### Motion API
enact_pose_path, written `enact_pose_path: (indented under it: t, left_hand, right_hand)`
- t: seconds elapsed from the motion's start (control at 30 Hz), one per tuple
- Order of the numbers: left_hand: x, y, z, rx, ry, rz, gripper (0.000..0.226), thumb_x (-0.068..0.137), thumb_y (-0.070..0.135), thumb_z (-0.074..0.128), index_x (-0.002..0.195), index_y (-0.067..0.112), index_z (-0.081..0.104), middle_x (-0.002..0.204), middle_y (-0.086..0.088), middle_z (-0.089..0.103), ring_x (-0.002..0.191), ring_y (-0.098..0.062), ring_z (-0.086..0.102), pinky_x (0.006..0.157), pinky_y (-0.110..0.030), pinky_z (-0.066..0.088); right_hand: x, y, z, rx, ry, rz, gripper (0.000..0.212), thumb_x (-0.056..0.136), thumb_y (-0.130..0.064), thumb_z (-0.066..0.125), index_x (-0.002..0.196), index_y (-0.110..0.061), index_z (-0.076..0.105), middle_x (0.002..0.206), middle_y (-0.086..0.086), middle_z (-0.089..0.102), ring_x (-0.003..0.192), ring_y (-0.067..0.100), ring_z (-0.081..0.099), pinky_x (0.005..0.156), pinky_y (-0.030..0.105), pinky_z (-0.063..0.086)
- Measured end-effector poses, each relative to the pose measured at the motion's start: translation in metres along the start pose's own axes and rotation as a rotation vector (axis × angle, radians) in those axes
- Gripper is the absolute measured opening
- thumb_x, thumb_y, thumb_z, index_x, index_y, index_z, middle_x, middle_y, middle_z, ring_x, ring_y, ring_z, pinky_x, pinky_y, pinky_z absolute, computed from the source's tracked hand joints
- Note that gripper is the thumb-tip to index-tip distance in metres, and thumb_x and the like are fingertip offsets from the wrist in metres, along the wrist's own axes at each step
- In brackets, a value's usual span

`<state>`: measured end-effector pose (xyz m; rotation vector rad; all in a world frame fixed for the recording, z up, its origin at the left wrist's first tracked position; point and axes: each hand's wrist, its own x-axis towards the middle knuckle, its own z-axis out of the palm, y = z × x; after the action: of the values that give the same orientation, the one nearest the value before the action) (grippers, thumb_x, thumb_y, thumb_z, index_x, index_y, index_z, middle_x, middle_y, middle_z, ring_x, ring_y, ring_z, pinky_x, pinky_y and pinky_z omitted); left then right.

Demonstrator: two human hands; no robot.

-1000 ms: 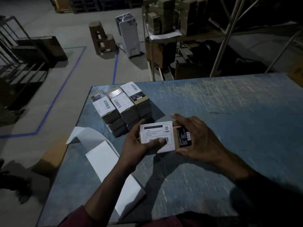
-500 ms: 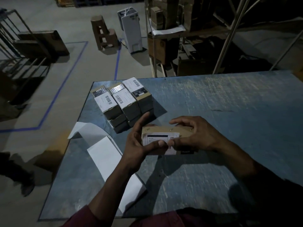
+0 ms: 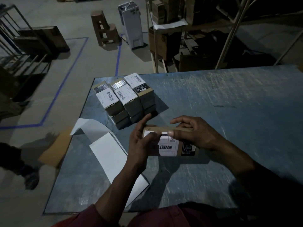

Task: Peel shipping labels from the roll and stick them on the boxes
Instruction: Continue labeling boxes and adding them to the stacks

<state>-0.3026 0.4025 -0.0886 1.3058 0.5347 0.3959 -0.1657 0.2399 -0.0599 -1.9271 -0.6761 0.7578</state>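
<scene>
We see the cardboard box (image 3: 170,141) lying with its long axis running from 9 to 3 o'clock across the blue table (image 3: 229,104), its labelled face tipped toward us and the white shipping label (image 3: 165,147) covering the left half of that face, barcode reading left to right. The left hand (image 3: 141,141) cups the box's 9 o'clock end, thumb laid along the label's upper edge, forefinger straight and pointing to 1 o'clock. The right hand (image 3: 195,133) curls over the top at the 3 o'clock end, thumb tip pressed on the label. The small print on the box's dark panel is too fine to read, and the box's underside is hidden. At 11 o'clock from the box stands a stack of labelled boxes (image 3: 124,99); at 8 o'clock the white label strip (image 3: 113,154) trails off the table's edge. Beyond lie a dim concrete floor with blue tape lines (image 3: 65,81) and metal racking (image 3: 229,30) at 12 o'clock.
</scene>
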Motion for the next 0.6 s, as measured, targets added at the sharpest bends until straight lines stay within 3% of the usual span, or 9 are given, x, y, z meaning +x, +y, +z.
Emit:
enact_pose_path:
  t: [0.2, 0.33, 0.4, 0.47, 0.53, 0.6]
  left_hand:
    - [-0.009, -0.002, 0.003, 0.001, 0.039, -0.059, 0.056, 0.081, 0.026, 0.06, 0.135, 0.043, 0.064, 0.101, -0.002, 0.071, 0.089, -0.031, 0.076, 0.071, -0.069, 0.059]
    - [-0.011, -0.004, 0.005, 0.016, 0.077, -0.089, 0.044, 0.087, 0.04, 0.05, 0.128, 0.052, 0.062, 0.089, 0.011, 0.074, 0.086, -0.022, 0.077, 0.07, -0.061, 0.063]
    - [-0.011, -0.004, 0.006, 0.023, 0.108, -0.097, 0.029, 0.097, 0.059, 0.053, 0.125, 0.055, 0.061, 0.096, 0.004, 0.076, 0.092, -0.024, 0.077, 0.075, -0.06, 0.064]
    - [-0.011, -0.003, 0.007, 0.046, 0.119, -0.097, 0.038, 0.095, 0.067, 0.056, 0.129, 0.05, 0.063, 0.105, -0.005, 0.076, 0.096, -0.026, 0.077, 0.085, -0.058, 0.063]
    - [-0.011, -0.002, 0.007, 0.062, 0.103, -0.083, 0.043, 0.093, 0.053, 0.066, 0.135, 0.042, 0.063, 0.104, -0.003, 0.075, 0.096, -0.027, 0.077, 0.084, -0.053, 0.063]
    - [-0.011, -0.002, 0.006, 0.065, 0.087, -0.082, 0.04, 0.101, 0.03, 0.065, 0.14, 0.036, 0.06, 0.094, 0.0, 0.075, 0.089, -0.029, 0.078, 0.074, -0.055, 0.065]
  right_hand:
    - [-0.001, 0.001, 0.006, 0.033, -0.014, 0.064, 0.032, 0.087, -0.037, 0.081, 0.117, -0.035, 0.069, 0.094, -0.006, 0.079, 0.089, 0.012, 0.076, 0.093, 0.045, 0.057]
    - [0.001, 0.004, 0.006, 0.046, -0.008, 0.077, 0.029, 0.095, -0.021, 0.069, 0.121, -0.034, 0.067, 0.093, -0.002, 0.079, 0.089, 0.017, 0.076, 0.095, 0.051, 0.056]
    - [0.001, 0.005, 0.007, 0.027, -0.001, 0.065, 0.03, 0.097, -0.031, 0.07, 0.127, -0.034, 0.064, 0.091, -0.004, 0.079, 0.089, 0.014, 0.076, 0.094, 0.049, 0.057]
    - [-0.002, 0.004, 0.01, 0.011, -0.004, 0.064, 0.05, 0.086, -0.052, 0.077, 0.13, -0.036, 0.062, 0.094, -0.005, 0.079, 0.091, 0.008, 0.075, 0.089, 0.039, 0.059]
    - [-0.004, 0.003, 0.012, -0.024, 0.007, 0.063, 0.06, 0.076, -0.059, 0.082, 0.129, -0.039, 0.062, 0.098, -0.006, 0.079, 0.092, 0.004, 0.074, 0.086, 0.03, 0.058]
    - [-0.003, 0.003, 0.011, 0.003, -0.002, 0.073, 0.048, 0.085, -0.047, 0.081, 0.128, -0.038, 0.063, 0.098, -0.004, 0.079, 0.092, 0.006, 0.075, 0.089, 0.036, 0.058]
